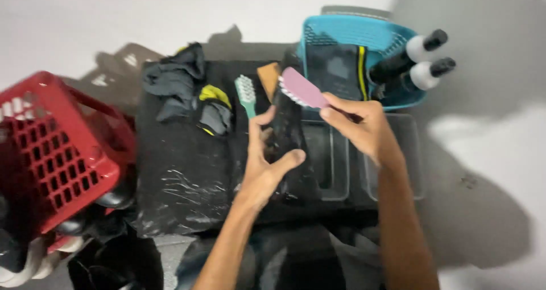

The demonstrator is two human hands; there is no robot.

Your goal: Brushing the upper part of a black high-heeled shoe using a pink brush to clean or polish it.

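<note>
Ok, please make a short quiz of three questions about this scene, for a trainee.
1. True or false: the right hand holds a pink brush.
2. What does the left hand grip: A) a dark shoe, B) the red basket, C) a bottle?
3. Name the colour of the brush lying on the black sheet.

Key: 1 true; 2 A; 3 green.

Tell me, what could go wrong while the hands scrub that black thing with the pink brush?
The left hand holds the black item right under the pink brush, so bristles might scrape its fingers. Clear trays sit beside the right hand; a wide stroke could knock them or the green brush.
</note>
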